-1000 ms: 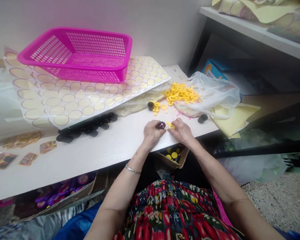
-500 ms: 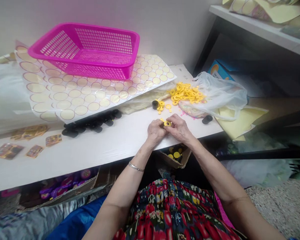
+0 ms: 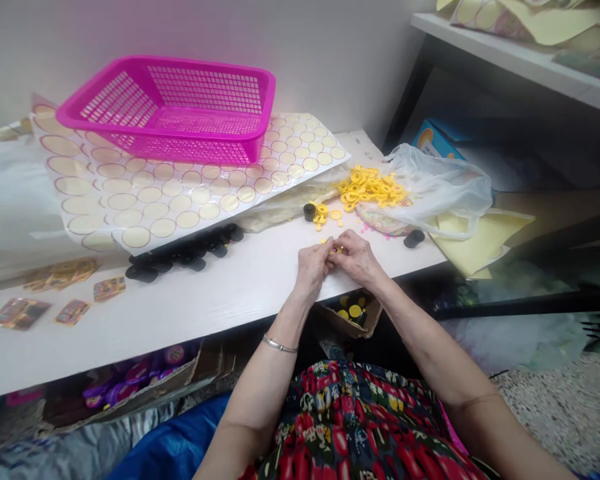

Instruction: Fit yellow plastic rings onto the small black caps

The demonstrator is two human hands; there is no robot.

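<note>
Above the table's front edge, my left hand and my right hand meet, both with closed fingers. Between their fingertips is a small yellow ring-shaped piece, mostly covered by the fingers, with a dark spot at its middle. Just beyond the hands lie a few loose yellow ring pieces and a black round cap. Farther back is a heap of the same yellow rings with short stems. Tiny pink bits are scattered to the right, near another black cap.
A pink basket stands on sticker sheets at the back left. Black round parts line the sheets' front edge. Small printed cards lie at left, a clear plastic bag at right. Below the table is a cardboard box.
The fingers of my left hand have moved over the yellow ring piece, so less of it shows. The camera view has shifted slightly.
</note>
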